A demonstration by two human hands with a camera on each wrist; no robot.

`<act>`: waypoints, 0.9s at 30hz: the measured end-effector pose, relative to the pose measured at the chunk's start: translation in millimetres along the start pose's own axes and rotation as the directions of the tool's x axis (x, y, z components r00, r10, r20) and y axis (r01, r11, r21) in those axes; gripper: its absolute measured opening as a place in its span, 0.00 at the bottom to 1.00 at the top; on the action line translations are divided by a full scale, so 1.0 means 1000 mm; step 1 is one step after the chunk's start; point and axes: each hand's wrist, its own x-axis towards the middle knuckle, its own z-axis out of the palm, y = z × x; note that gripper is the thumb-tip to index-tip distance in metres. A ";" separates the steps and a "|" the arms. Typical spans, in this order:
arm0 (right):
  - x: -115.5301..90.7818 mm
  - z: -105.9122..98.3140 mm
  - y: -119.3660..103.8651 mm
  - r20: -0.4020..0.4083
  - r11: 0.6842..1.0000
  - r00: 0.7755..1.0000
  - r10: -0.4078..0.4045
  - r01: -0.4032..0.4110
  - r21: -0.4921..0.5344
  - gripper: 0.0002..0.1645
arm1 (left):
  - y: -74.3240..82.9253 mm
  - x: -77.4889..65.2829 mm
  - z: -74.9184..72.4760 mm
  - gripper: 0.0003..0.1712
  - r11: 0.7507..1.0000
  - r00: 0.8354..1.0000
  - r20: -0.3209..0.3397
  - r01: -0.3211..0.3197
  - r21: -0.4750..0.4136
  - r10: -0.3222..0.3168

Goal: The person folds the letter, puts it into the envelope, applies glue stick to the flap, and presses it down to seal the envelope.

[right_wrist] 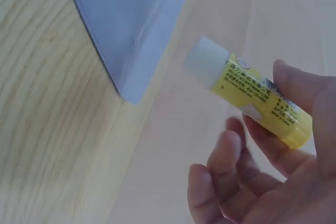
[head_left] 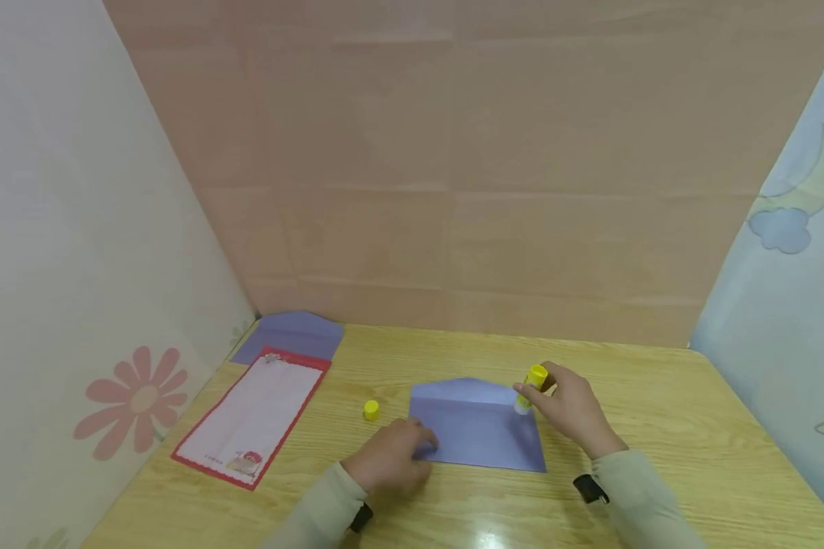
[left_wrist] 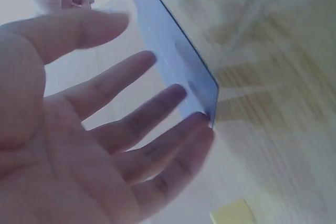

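Observation:
A purple envelope (head_left: 477, 431) lies on the table with its flap (head_left: 470, 389) spread toward the back. My right hand (head_left: 577, 408) pinches a yellow glue stick (head_left: 534, 383) between thumb and fingers, its uncapped white end tilted down over the envelope's right side. In the right wrist view the printed label of the glue stick (right_wrist: 252, 95) shows. My left hand (head_left: 393, 457) is at the envelope's left front corner, its fingers relaxed and spread; in the left wrist view its fingertips (left_wrist: 178, 93) are right at the envelope's edge.
A yellow cap (head_left: 371, 410) stands on the wooden table (head_left: 336, 457) left of the envelope. Farther left lies a red-bordered white paper sheet (head_left: 254, 419), overlapping a second purple envelope (head_left: 291, 334). A brown covering (head_left: 453, 191) rises at the back, with patterned sheets on both sides.

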 end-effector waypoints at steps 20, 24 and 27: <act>-0.006 0.004 -0.002 0.003 0.991 0.995 0.096 -0.096 0.091 0.15 | -0.050 -0.002 -0.025 0.19 0.914 0.886 -0.249 0.406 0.012 -0.390; -0.007 0.006 -0.005 0.003 0.991 0.996 0.085 -0.085 0.102 0.15 | -0.053 0.001 -0.025 0.17 0.911 0.885 -0.241 0.412 0.006 -0.399; -0.008 0.007 -0.007 0.000 0.992 0.997 0.074 -0.074 0.105 0.15 | -0.056 0.003 -0.026 0.16 0.910 0.884 -0.238 0.415 0.006 -0.402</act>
